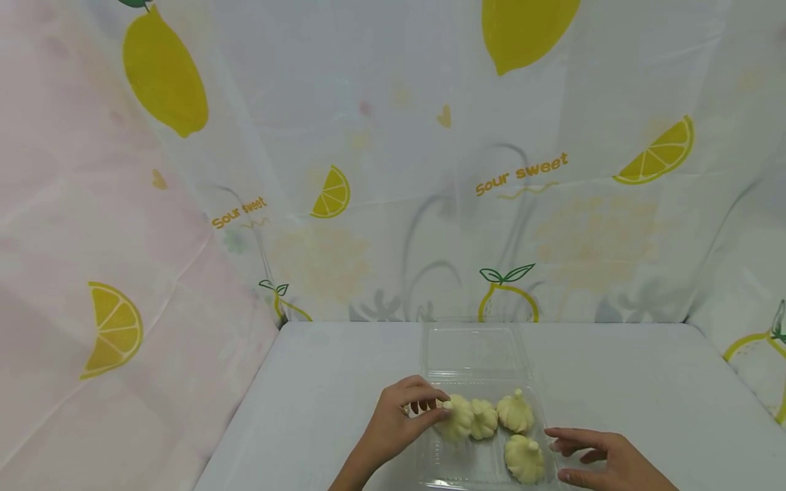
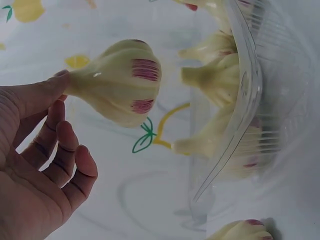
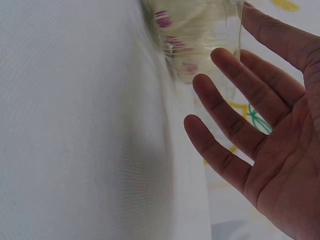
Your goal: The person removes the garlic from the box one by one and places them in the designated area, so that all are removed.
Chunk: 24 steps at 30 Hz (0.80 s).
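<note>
In the head view my left hand [image 1: 399,417] pinches a garlic bulb [image 1: 457,419] by its stem. The left wrist view shows this bulb [image 2: 120,82], pale with purple streaks, held in the air between thumb and forefinger. Below and beside it lies an open clear plastic box [image 1: 454,467]. Inside are more garlic bulbs: one in the middle [image 1: 484,420], one at the back right [image 1: 516,412] and one at the front right [image 1: 525,459]. My right hand [image 1: 608,460] is at the box's right side, fingers loosely spread; whether they touch the wall I cannot tell.
The box's clear lid [image 1: 475,349] lies folded back toward the rear. Another bulb [image 2: 245,231], cut off by the frame, lies outside the box in the left wrist view. A white table [image 1: 331,382] meets a lemon-print cloth [image 1: 393,204] behind.
</note>
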Each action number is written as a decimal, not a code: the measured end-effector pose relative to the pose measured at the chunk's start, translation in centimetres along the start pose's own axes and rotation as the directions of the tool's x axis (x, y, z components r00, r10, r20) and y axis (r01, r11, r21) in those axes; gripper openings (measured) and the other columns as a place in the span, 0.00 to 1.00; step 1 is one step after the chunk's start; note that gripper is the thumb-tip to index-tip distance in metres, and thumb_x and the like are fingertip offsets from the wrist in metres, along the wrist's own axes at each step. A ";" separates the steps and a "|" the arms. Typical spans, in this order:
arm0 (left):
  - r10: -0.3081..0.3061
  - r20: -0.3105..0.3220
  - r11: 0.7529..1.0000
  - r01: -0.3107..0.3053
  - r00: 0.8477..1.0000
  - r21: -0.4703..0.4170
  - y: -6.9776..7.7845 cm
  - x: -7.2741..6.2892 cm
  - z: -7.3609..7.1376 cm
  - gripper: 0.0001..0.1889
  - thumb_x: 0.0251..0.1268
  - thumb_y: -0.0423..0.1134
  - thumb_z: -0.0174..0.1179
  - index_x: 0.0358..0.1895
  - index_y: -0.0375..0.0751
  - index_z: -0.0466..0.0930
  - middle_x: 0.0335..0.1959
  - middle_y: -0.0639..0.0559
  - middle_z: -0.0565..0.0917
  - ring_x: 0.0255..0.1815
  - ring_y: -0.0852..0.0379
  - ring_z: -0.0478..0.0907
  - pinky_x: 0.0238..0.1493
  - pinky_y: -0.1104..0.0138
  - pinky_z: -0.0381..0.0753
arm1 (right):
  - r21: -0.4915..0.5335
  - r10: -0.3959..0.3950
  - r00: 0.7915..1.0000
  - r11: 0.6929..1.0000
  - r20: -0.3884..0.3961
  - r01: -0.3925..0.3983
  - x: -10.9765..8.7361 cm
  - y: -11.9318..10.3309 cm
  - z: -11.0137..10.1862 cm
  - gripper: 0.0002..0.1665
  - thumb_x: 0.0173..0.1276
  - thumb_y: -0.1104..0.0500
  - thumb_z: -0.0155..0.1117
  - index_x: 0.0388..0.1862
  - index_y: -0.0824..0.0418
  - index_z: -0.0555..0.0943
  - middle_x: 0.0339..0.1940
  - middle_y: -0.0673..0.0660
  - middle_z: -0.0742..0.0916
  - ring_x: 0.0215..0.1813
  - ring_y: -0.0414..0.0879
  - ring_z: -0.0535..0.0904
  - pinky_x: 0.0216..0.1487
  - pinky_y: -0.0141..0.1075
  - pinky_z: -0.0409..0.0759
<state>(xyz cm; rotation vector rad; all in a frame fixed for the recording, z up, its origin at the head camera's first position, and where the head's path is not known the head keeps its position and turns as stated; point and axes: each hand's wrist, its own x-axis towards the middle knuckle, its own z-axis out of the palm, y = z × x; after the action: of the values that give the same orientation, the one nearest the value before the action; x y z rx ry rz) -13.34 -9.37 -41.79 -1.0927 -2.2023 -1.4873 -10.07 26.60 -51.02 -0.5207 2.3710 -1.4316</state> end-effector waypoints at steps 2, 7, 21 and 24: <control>-0.016 -0.016 1.000 0.016 1.000 0.000 -0.2 0.0 -0.2 0.09 0.51 0.26 0.73 0.36 0.37 0.87 0.27 0.51 0.80 0.28 0.62 0.75 0.25 0.68 0.76 | 0.005 0.009 1.000 1.000 0.004 -0.009 0.1 0.0 0.0 0.30 0.71 0.55 0.65 0.66 0.69 0.73 0.50 0.56 0.86 0.46 0.36 0.82 0.38 0.34 0.80; -0.037 -0.035 0.999 0.038 0.999 0.034 -2.3 -0.6 -0.6 0.09 0.51 0.28 0.73 0.37 0.40 0.87 0.27 0.54 0.80 0.28 0.63 0.74 0.26 0.69 0.76 | 0.019 0.014 1.000 1.000 0.008 -0.015 0.2 0.0 0.0 0.30 0.71 0.54 0.65 0.67 0.68 0.73 0.51 0.56 0.86 0.46 0.36 0.82 0.38 0.34 0.80; -0.031 -0.063 0.999 0.033 0.998 0.033 -3.0 -0.8 -3.3 0.08 0.58 0.32 0.71 0.41 0.45 0.87 0.28 0.56 0.79 0.29 0.61 0.75 0.28 0.68 0.77 | 0.033 0.015 1.000 0.999 0.004 -0.015 0.1 0.0 0.0 0.30 0.70 0.54 0.65 0.66 0.69 0.74 0.52 0.59 0.85 0.47 0.37 0.82 0.39 0.34 0.80; -0.039 -0.084 0.997 0.044 0.996 0.057 -1.4 -0.3 -4.2 0.09 0.55 0.27 0.71 0.39 0.40 0.87 0.27 0.53 0.79 0.28 0.58 0.75 0.27 0.66 0.77 | 0.037 0.013 1.000 0.999 0.004 -0.013 0.1 -0.1 0.0 0.30 0.71 0.54 0.65 0.66 0.69 0.74 0.51 0.59 0.85 0.47 0.37 0.82 0.39 0.34 0.80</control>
<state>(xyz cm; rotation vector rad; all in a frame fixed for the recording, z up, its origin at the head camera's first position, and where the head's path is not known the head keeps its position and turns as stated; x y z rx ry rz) -14.88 -13.44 -41.13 -0.9553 -2.2092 -1.4481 -10.14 26.47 -50.93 -0.4974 2.3361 -1.4646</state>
